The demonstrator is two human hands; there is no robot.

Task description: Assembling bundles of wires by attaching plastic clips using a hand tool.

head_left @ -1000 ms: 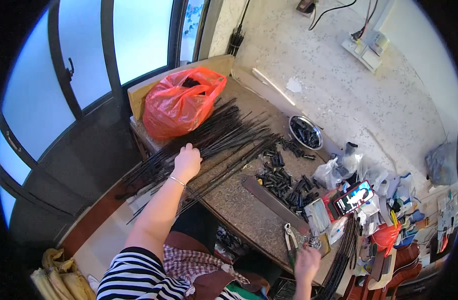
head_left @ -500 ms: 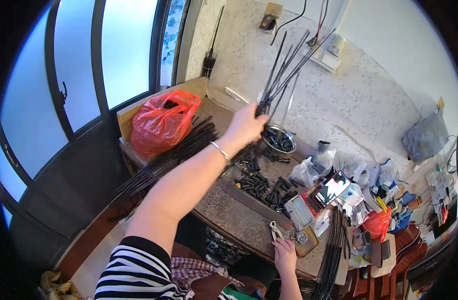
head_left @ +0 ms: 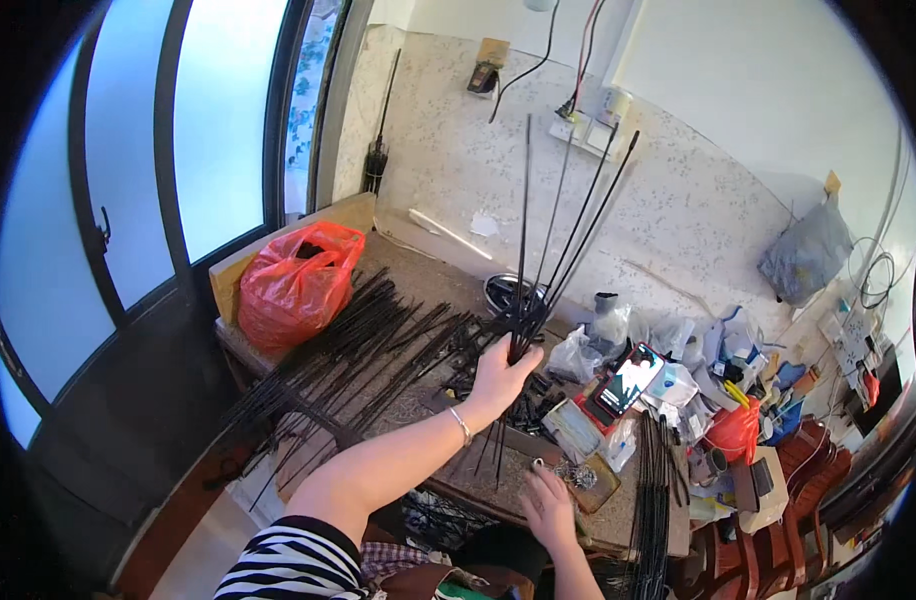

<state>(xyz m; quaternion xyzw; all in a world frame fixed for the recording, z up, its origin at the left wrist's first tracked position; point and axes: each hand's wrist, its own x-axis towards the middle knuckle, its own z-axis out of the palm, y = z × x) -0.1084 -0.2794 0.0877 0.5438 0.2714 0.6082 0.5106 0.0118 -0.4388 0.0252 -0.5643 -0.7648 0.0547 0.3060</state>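
My left hand [head_left: 503, 378] is closed round a bundle of thin black rods [head_left: 568, 265]. Their long ends fan upward over the bench, and shorter ends stick out below the fist. Several more black rods [head_left: 353, 335] lie in a loose heap left of that hand. Behind the bundle stands a metal bowl [head_left: 499, 290] of small black parts, partly hidden. My right hand [head_left: 551, 510] is low over the bench's front edge, fingers stretched out and slightly apart. A small bit of the pliers [head_left: 538, 463] shows at its fingertips; the rest is covered.
At the back left sits a red plastic bag [head_left: 298, 285]. Right of centre are a lit phone [head_left: 630, 378], a clear-lidded box [head_left: 574, 430] and cluttered plastic bags [head_left: 578, 355]. Another rod bundle [head_left: 653, 500] hangs over the front edge. A wire coil [head_left: 581, 476] lies beside my right hand.
My left hand has come down and nearer with the rods, which now stand more upright and spread. The view has shifted. My right hand now covers most of the pliers.
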